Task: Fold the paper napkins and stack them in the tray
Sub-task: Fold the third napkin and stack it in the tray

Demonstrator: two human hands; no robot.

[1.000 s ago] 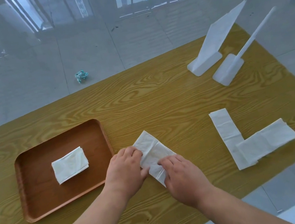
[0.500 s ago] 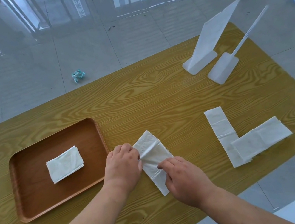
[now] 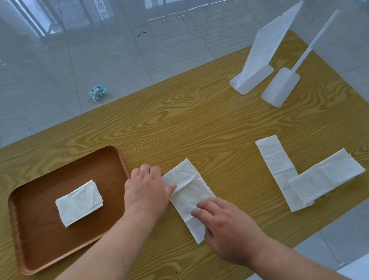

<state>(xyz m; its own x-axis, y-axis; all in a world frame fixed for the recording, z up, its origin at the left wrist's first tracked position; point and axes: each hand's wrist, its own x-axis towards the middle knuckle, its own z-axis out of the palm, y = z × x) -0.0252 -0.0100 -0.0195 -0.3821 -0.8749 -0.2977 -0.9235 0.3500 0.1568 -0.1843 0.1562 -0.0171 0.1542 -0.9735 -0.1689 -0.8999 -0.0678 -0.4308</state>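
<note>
On the wooden table [image 3: 199,117] I see everything laid out, with a brown tray [image 3: 36,245] at the near left. In the tray's middle lies one folded napkin [image 3: 79,202], flat and clear of the rims. At the far right stand two white plastic stands [image 3: 263,61], close to each other, the right one with a thin rod rising from it. At the near right lie two long napkins [image 3: 307,172] in an L, the right one overlapping the near end of the left one. In the middle, just right of the tray, a napkin strip [image 3: 188,191] lies flat, running near to far. My left hand [image 3: 147,191] rests on its far left edge, fingers curled and the thumb pressing on the paper. My right hand [image 3: 228,226] lies on its near end with fingers spread flat, pinning it down, not grasping. On the floor beyond the table lies a small crumpled wrapper [image 3: 98,92].
</note>
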